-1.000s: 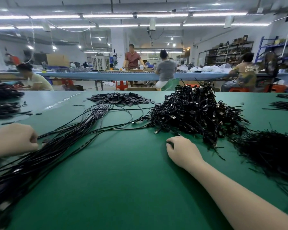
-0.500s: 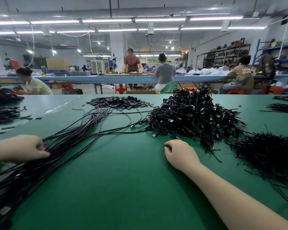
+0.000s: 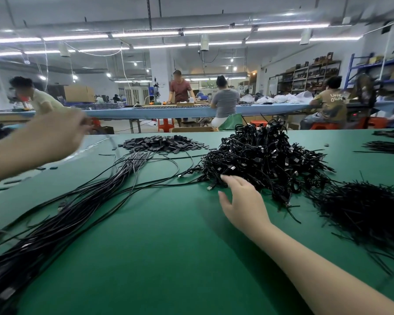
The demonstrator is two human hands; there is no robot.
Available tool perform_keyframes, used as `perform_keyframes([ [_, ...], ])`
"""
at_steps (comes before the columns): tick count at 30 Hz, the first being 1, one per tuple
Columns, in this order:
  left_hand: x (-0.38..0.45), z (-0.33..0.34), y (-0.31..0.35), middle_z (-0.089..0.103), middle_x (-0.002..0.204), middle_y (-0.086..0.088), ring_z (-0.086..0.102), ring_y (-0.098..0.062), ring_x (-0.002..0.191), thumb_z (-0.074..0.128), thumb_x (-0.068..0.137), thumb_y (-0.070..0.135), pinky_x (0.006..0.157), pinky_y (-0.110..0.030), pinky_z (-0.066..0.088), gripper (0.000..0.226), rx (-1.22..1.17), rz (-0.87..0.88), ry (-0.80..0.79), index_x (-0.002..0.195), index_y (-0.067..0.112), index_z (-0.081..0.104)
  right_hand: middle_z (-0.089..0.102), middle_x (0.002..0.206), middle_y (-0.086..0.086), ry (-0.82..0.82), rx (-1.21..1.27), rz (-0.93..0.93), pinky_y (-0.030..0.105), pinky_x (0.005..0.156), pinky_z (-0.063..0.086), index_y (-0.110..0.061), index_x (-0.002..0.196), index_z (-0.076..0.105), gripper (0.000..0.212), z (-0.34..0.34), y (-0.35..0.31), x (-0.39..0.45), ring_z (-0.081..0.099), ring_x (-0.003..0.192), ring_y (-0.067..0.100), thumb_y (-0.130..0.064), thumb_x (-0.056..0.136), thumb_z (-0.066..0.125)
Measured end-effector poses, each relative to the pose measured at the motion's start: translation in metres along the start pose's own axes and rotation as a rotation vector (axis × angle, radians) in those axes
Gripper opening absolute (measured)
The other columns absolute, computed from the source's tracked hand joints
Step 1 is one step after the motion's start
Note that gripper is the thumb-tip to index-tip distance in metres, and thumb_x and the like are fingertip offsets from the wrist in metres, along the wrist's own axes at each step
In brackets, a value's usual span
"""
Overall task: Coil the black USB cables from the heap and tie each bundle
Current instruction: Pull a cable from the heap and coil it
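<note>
Many black USB cables [image 3: 62, 214] lie loose and uncoiled left of the right hand [image 3: 243, 201], whose grip is relaxed and touching the big heap [image 3: 266, 160] just beyond; the blurred left hand [image 3: 55, 135] grip I cannot tell.

Head-worn view faces forward-down; green table [image 3: 168, 246] close.

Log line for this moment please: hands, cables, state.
left hand: raised, blurred, grip unclear | right hand: open, at edge of coiled cable pile | loose cables: on green table | ties: untouched
</note>
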State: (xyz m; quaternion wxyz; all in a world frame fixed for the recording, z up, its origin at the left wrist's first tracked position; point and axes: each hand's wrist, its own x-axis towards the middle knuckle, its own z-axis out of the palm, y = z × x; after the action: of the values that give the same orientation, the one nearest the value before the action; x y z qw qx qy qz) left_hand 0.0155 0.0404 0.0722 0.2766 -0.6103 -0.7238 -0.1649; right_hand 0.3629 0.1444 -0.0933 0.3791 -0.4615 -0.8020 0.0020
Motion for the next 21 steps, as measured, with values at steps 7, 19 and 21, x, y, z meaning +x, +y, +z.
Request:
perform_keyframes([
  [7, 0.006, 0.029, 0.192, 0.056, 0.076, 0.014, 0.050, -0.001, 0.067, 0.058, 0.093, 0.027, 0.056, -0.021, 0.035, 0.009, -0.621, 0.213, -0.247, 0.085, 0.026, 0.059, 0.051, 0.136, -0.012, -0.062, 0.407, -0.228, 0.002, 0.091, 0.027, -0.028, 0.140, 0.044, 0.051, -0.065, -0.045, 0.033, 0.040, 0.116, -0.009, -0.040, 0.092, 0.058],
  [19, 0.004, 0.070, 0.187, 0.068, 0.074, 0.004, 0.053, -0.005, 0.052, 0.078, 0.066, 0.033, 0.049, -0.018, 0.048, 0.034, -1.440, -0.104, -0.834, 0.093, 0.014, 0.070, 0.042, 0.039, -0.015, 0.192, 0.384, 0.241, 0.017, 0.038, 0.027, -0.025, 0.078, 0.067, 0.027, -0.121, 0.032, 0.062, 0.032, 0.035, 0.002, -0.043, 0.093, 0.055],
  [21, 0.006, 0.078, 0.166, 0.070, 0.076, 0.002, 0.056, -0.005, 0.052, 0.083, 0.057, 0.032, 0.048, -0.019, 0.050, 0.034, -1.517, -0.265, -0.770, 0.085, 0.017, 0.074, 0.040, 0.035, -0.016, 0.284, 0.429, 0.333, 0.018, 0.039, 0.029, -0.024, 0.075, 0.067, 0.029, -0.121, 0.036, 0.064, 0.032, 0.034, 0.002, -0.041, 0.094, 0.055],
])
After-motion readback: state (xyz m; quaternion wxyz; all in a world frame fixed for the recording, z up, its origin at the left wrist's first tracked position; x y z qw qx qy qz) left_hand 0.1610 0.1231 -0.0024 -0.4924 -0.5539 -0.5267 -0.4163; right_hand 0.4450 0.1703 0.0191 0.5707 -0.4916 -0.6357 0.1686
